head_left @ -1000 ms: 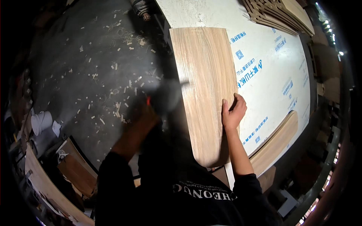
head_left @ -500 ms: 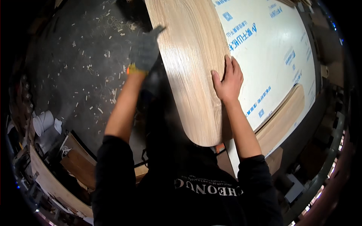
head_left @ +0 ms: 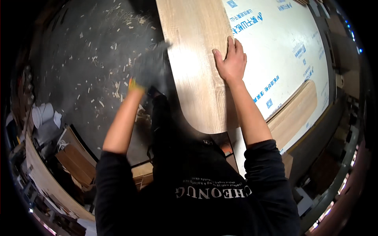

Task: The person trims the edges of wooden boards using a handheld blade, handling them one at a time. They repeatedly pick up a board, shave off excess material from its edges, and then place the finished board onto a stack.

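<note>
A long wood-grain board [head_left: 197, 67] with a rounded near end lies lengthwise before me. My right hand [head_left: 232, 65], bare, rests on its right edge with the thumb and fingers spread. Beside the board's left edge is my left hand [head_left: 149, 69], in a dark grey glove with a yellow and orange cuff. Motion smears its fingers, and a dark tip overlaps the edge. Whether this hand holds anything is hidden by the blur.
Under the board's right side lies a white sheet [head_left: 275, 51] with blue print. More wood-grain boards [head_left: 295, 112] rest on it at the right. Wood scraps and shavings litter the dark floor [head_left: 78, 67]. A white bucket [head_left: 42, 115] and leaning panels [head_left: 76, 163] stand at the left.
My gloved left hand has moved toward me along the board's left edge. My right hand keeps its place on the right edge. The whole view has shifted slightly.
</note>
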`<state>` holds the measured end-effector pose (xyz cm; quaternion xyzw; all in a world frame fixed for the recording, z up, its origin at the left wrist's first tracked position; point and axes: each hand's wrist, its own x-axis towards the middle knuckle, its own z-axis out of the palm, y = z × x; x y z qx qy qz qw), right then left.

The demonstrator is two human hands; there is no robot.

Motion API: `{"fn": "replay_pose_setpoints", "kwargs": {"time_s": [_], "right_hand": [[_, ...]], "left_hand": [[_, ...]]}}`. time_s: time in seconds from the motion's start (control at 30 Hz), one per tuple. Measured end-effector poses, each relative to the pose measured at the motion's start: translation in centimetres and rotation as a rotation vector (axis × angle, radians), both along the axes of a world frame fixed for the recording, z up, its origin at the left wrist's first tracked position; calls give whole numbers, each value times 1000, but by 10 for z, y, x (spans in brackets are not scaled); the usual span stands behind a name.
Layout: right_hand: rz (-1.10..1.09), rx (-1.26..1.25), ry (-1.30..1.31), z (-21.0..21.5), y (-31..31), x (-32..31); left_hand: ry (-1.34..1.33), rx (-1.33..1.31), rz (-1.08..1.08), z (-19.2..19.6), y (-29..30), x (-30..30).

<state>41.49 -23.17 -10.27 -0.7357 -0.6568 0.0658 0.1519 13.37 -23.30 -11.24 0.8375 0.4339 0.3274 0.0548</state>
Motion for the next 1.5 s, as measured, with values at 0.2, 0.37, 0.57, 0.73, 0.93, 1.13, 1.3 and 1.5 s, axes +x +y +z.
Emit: {"fn": "replay_pose_setpoints", "kwargs": {"time_s": [0.2,0.37,0.57,0.73,0.93,1.13,1.3,1.5], "right_hand": [[4,91,50,5,5,-14],[23,118,72,-1,6,15],[12,126,102,3,-89,38],[-173,69,170,4,-175,28],[-383,88,225,6,-207,7],[68,8,-18,8,-171,25],[-7,-22,27,5,-169,24],[-23,-11,-42,2,-140,-20]], "left_hand": [[247,-108,252,-33,-90,21],[244,-350,233,19,-251,70],[-225,-334,291,19,-167,52],[-383,-579,335,27,-166,70],[64,1,-206,22,-83,40],[1,-223,-398,5,-63,44],[1073,-387,-299,68,-183,69],[249,-99,196,-60,-166,-14]]}}
